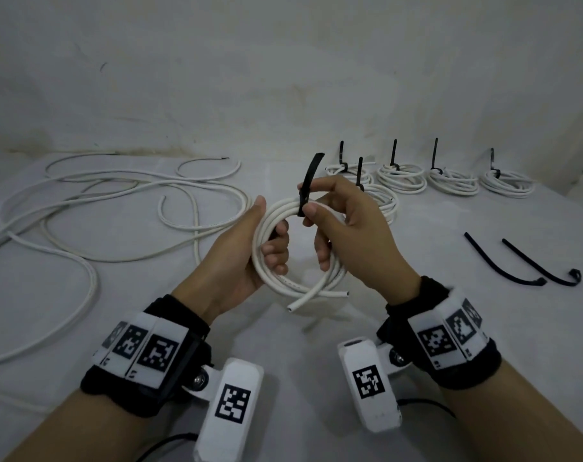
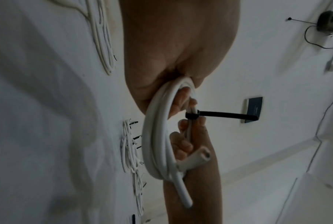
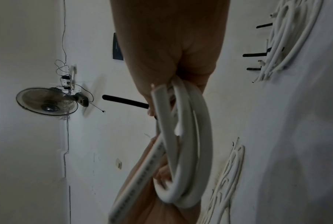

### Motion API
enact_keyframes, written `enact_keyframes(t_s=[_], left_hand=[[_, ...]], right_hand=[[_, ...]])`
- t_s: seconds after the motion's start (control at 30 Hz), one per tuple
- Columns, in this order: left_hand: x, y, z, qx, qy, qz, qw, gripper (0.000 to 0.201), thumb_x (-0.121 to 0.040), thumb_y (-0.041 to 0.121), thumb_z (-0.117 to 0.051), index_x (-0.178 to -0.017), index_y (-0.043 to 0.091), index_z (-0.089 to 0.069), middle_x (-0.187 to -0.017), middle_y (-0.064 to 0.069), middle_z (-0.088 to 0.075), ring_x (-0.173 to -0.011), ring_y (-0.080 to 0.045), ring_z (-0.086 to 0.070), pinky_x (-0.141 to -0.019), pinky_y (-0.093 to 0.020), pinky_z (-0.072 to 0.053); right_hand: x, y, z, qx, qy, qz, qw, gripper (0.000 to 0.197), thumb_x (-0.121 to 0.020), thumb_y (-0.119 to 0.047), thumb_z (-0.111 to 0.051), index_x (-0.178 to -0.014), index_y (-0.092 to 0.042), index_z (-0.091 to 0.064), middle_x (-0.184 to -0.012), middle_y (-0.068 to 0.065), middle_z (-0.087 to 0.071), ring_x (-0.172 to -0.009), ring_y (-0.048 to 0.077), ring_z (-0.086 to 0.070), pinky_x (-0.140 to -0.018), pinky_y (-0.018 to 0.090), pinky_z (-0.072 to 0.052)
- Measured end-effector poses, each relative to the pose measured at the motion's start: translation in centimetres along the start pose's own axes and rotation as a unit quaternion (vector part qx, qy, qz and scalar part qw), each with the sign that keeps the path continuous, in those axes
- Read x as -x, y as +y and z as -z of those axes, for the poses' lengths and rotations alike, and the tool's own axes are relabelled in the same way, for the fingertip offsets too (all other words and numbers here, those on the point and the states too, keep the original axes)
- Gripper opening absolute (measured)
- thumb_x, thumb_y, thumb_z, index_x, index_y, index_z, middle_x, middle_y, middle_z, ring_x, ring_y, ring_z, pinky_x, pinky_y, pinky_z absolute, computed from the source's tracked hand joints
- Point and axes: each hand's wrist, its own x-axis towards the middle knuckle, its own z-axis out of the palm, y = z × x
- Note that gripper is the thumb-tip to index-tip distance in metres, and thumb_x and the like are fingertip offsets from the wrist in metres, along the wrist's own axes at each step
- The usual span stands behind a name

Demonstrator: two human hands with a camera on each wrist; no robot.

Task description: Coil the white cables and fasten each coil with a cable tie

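Now | left hand (image 1: 250, 258) grips coil (image 1: 293, 281) at 9 o'clock | right hand (image 1: 346, 228) pinches cable tie (image 1: 308, 186) at 12 | risk: loops could spring apart if the tie slips loose

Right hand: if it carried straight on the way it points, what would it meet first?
Probably the nearest tied coil lying just beyond the right hand, which pinches the black cable tie on the held coil; depth is uncertain.

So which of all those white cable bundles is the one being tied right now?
Start at the white table and find the person's two hands above its middle. The coil hangs between them: the left hand grips its side, the right hand pinches the black cable tie around its top. Unlike the finished coils lying along the back, it is off the table.
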Motion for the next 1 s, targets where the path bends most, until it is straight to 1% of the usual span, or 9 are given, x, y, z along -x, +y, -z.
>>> enact_keyframes(t_s=[0.1, 0.2, 0.27, 0.33, 0.47, 0.6, 0.77, 0.83, 1.0], left_hand=[[-0.1, 0.0, -0.1, 0.022, 0.017, -0.017, 0.999, 0.047, -0.100, 0.043, -0.029, -0.066, 0.013, -0.044, -0.046, 0.006, -0.026, -0.037, -0.006, -0.026, -0.039, -0.018, -0.031], [-0.3, 0.3, 0.3, 0.059, 0.047, -0.041, 0.996, 0.048, -0.100, 0.044, -0.028, -0.066, 0.014, -0.044, -0.045, 0.006, -0.026, -0.036, -0.005, -0.025, -0.038, -0.017, -0.029], [-0.5, 0.5, 0.6, 0.076, 0.066, -0.055, 0.993, 0.048, -0.100, 0.046, -0.029, -0.067, 0.015, -0.044, -0.045, 0.007, -0.026, -0.036, -0.005, -0.025, -0.038, -0.017, -0.029], [-0.4, 0.7, 0.8, 0.090, 0.074, -0.059, 0.991, 0.047, -0.100, 0.046, -0.029, -0.068, 0.015, -0.043, -0.045, 0.007, -0.025, -0.036, -0.005, -0.025, -0.038, -0.017, -0.029], [-0.4, 0.9, 0.7, 0.105, 0.071, -0.057, 0.990, 0.047, -0.099, 0.047, -0.030, -0.067, 0.015, -0.043, -0.045, 0.007, -0.025, -0.036, -0.005, -0.024, -0.037, -0.016, -0.027], [-0.4, 0.7, 0.4, 0.093, 0.070, -0.057, 0.992, 0.048, -0.099, 0.047, -0.030, -0.067, 0.014, -0.044, -0.046, 0.006, -0.025, -0.036, -0.005, -0.024, -0.037, -0.017, -0.027], [-0.2, 0.8, 0.2, 0.089, 0.080, -0.062, 0.991, 0.049, -0.099, 0.046, -0.031, -0.066, 0.013, -0.044, -0.046, 0.006, -0.025, -0.035, -0.005, -0.024, -0.036, -0.017, -0.026], [-0.1, 0.9, 0.2, 0.089, 0.080, -0.064, 0.991, 0.048, -0.099, 0.047, -0.031, -0.067, 0.013, -0.045, -0.046, 0.006, -0.025, -0.037, -0.005, -0.025, -0.037, -0.016, -0.027], [0.0, 0.9, 0.2, 0.019, 0.090, -0.071, 0.993, 0.048, -0.100, 0.046, -0.030, -0.069, 0.014, -0.049, -0.048, 0.005, -0.032, -0.042, -0.007, -0.036, -0.043, -0.018, -0.040]], right_hand=[[0.0, -0.2, 0.2, -0.010, -0.015, -0.011, 1.000, 0.023, -0.093, -0.016, -0.058, -0.114, -0.019, -0.050, -0.090, 0.013, -0.063, -0.055, 0.018, -0.064, -0.046, 0.030, -0.053], [0.0, -0.2, 1.4, 0.007, -0.075, -0.003, 0.997, 0.037, -0.085, -0.026, -0.068, -0.115, -0.026, -0.046, -0.113, 0.004, -0.059, -0.092, 0.019, -0.068, -0.072, 0.042, -0.060], [0.1, -0.4, 2.2, 0.054, -0.152, 0.020, 0.987, 0.036, -0.079, -0.027, -0.076, -0.109, -0.028, -0.056, -0.125, -0.006, -0.053, -0.109, 0.017, -0.061, -0.083, 0.039, -0.058], [0.4, -0.6, 2.3, 0.120, -0.197, 0.038, 0.972, 0.030, -0.073, -0.030, -0.081, -0.100, -0.026, -0.068, -0.133, -0.010, -0.047, -0.119, 0.012, -0.054, -0.086, 0.031, -0.056], [0.4, -0.7, 2.1, 0.134, -0.177, 0.050, 0.974, 0.016, -0.070, -0.021, -0.082, -0.083, -0.021, -0.073, -0.135, -0.008, -0.046, -0.113, 0.012, -0.058, -0.081, 0.028, -0.057], [0.2, -0.1, 1.7, 0.169, -0.148, 0.059, 0.973, 0.008, -0.076, -0.019, -0.078, -0.075, -0.020, -0.071, -0.134, -0.010, -0.045, -0.108, 0.010, -0.060, -0.076, 0.029, -0.057], [0.6, -0.4, 1.7, 0.136, -0.194, 0.048, 0.970, 0.013, -0.071, -0.020, -0.082, -0.079, -0.019, -0.072, -0.139, -0.015, -0.038, -0.112, 0.005, -0.058, -0.078, 0.026, -0.057], [0.6, -0.5, 1.5, 0.140, -0.178, 0.052, 0.973, 0.015, -0.069, -0.020, -0.083, -0.076, -0.019, -0.070, -0.137, -0.015, -0.041, -0.110, 0.003, -0.059, -0.078, 0.025, -0.056], [0.3, 0.4, 1.0, 0.164, -0.102, 0.103, 0.976, 0.018, -0.073, -0.015, -0.082, -0.070, -0.010, -0.065, -0.132, -0.006, -0.050, -0.100, 0.000, -0.064, -0.078, 0.011, -0.047]])
